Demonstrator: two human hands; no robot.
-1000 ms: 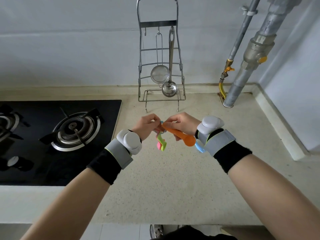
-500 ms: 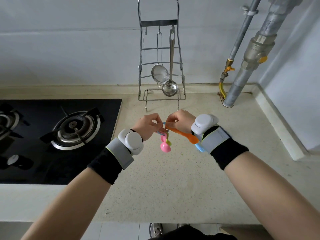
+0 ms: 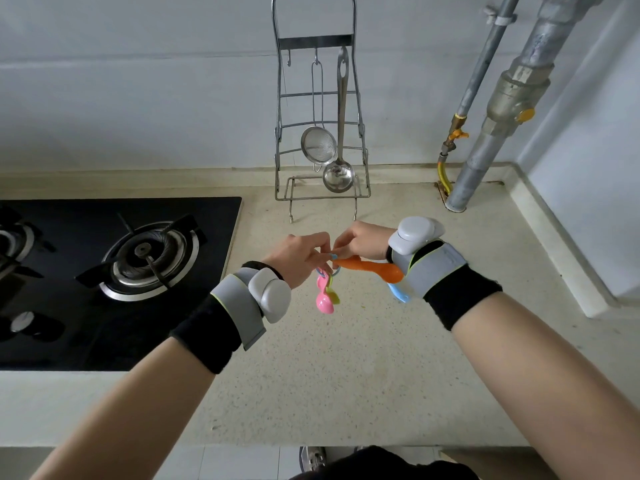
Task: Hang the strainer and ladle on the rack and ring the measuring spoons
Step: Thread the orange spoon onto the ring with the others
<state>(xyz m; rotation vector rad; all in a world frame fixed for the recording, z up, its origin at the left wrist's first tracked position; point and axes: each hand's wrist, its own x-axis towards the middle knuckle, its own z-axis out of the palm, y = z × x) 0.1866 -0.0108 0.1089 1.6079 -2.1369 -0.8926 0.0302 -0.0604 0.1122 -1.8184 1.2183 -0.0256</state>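
The strainer (image 3: pixel 319 145) and the ladle (image 3: pixel 339 174) hang side by side from hooks on the wire rack (image 3: pixel 317 41) at the back wall. Over the counter, my left hand (image 3: pixel 298 258) pinches a small blue ring (image 3: pixel 334 268) with a pink spoon (image 3: pixel 324 301) and a green spoon (image 3: pixel 334 296) dangling from it. My right hand (image 3: pixel 360 239) grips the handle end of an orange measuring spoon (image 3: pixel 375 268) right at the ring. A blue spoon (image 3: pixel 398 293) peeks out below my right wrist. Whether the orange handle passes through the ring is hidden by my fingers.
A black gas hob (image 3: pixel 117 271) with burners lies to the left. Grey pipes (image 3: pixel 491 133) and a yellow gas hose (image 3: pixel 444 178) stand at the back right corner. A raised ledge (image 3: pixel 561 251) borders the speckled counter (image 3: pixel 346 375) on the right.
The pink and green spoons have swung down and now hang straight below my left fingers. Both hands have shifted slightly up and closer together; the orange spoon stays in my right hand.
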